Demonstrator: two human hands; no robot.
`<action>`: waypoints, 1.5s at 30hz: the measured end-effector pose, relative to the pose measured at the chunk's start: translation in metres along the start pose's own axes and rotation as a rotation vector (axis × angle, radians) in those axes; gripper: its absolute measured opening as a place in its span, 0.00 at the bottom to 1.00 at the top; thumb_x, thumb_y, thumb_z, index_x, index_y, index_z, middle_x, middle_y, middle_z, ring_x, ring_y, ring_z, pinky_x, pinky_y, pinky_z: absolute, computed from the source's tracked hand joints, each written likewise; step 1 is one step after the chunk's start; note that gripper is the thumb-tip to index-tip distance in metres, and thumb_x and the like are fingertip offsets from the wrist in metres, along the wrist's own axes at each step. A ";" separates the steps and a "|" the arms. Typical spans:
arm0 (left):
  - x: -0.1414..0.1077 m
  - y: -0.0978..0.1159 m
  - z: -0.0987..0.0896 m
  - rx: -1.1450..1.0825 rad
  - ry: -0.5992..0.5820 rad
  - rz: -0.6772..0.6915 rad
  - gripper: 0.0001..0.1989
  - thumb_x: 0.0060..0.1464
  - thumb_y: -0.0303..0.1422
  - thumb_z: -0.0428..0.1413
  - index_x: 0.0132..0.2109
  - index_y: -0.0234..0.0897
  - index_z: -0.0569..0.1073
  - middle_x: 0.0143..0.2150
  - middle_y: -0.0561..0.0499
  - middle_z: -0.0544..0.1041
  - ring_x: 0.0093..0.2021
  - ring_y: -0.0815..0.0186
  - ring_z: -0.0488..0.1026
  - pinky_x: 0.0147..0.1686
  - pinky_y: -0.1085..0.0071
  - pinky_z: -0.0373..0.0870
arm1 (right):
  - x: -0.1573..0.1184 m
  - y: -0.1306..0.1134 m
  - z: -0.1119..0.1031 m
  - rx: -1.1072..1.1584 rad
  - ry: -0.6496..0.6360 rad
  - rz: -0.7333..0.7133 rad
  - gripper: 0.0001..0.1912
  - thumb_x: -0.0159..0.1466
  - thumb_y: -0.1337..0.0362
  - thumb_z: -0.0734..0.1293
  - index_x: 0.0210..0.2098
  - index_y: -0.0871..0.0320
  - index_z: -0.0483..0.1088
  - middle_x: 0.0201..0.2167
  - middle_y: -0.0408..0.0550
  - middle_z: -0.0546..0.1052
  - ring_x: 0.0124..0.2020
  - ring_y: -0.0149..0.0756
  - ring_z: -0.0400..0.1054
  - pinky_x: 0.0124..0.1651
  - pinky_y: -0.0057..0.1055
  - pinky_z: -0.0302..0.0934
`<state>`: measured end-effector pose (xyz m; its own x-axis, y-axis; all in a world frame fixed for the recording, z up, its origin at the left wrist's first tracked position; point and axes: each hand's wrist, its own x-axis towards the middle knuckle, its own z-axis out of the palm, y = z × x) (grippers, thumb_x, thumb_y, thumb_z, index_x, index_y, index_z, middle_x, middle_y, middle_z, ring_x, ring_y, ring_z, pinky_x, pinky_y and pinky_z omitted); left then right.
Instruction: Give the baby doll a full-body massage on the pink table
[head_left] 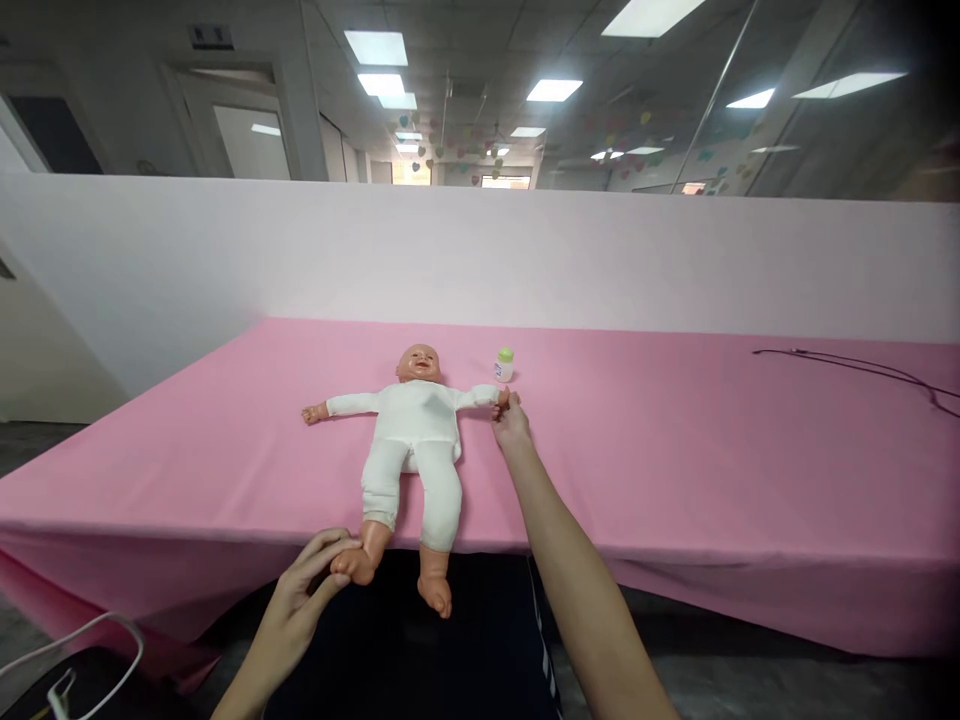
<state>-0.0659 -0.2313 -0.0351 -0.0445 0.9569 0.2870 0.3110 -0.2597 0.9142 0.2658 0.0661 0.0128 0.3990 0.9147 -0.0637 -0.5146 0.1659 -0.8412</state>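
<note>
Smooth pink cloth covers the wide surface (675,450) and hangs over its near edge in soft folds, against a plain white low wall (570,260) with glass panes (465,100) above it. Behind the panes are lit rectangular ceiling panels (555,91) and small heart-shaped decorations (476,180).

One doll (418,425) lies face up on the cloth, its two arms spread wide and its two legs reaching past the near edge. Its torso and limbs are soft, wrinkled white fabric; the rounded bald head, two hands and two feet look like glossy, skin-toned plastic.

The left hand (304,585) has its fingers grasping the doll's right foot, thumb on one side and the other fingers on top. The right hand (512,425) pinches the doll's left hand between its fingers.

Just beyond that hand stands one small jar (503,370), upright and rounded, with a pale body, a printed label and a light green lid (505,355) on top; its contents cannot be made out. Thin black cord (862,366) lies loosely at the far right, and a white cable (139,640) loops at the lower left.
</note>
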 end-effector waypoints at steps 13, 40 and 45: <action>0.159 0.059 0.045 -0.398 0.074 -0.008 0.26 0.59 0.52 0.64 0.52 0.35 0.83 0.53 0.40 0.82 0.49 0.55 0.77 0.46 0.66 0.72 | -0.055 0.000 0.023 -0.504 -0.737 -0.106 0.29 0.58 0.37 0.76 0.29 0.59 0.79 0.22 0.42 0.72 0.25 0.31 0.62 0.29 0.30 0.55; 0.162 0.060 0.040 -0.325 0.050 -0.001 0.24 0.60 0.53 0.62 0.45 0.33 0.82 0.32 0.48 0.78 0.31 0.64 0.70 0.30 0.72 0.61 | -0.059 -0.003 0.025 -0.460 -0.695 -0.091 0.30 0.57 0.35 0.76 0.28 0.60 0.79 0.21 0.40 0.70 0.23 0.28 0.58 0.27 0.28 0.52; 0.149 0.066 0.036 -0.279 0.055 -0.009 0.24 0.58 0.53 0.63 0.46 0.34 0.82 0.28 0.51 0.75 0.27 0.66 0.67 0.27 0.72 0.59 | -0.047 0.002 0.023 -0.241 -0.526 -0.036 0.29 0.56 0.36 0.77 0.38 0.57 0.81 0.26 0.41 0.75 0.24 0.29 0.63 0.27 0.27 0.56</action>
<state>-0.0180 -0.1014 0.0578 -0.0998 0.9529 0.2863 0.0369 -0.2839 0.9581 0.2287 0.0322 0.0268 -0.0497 0.9803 0.1910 -0.2954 0.1682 -0.9404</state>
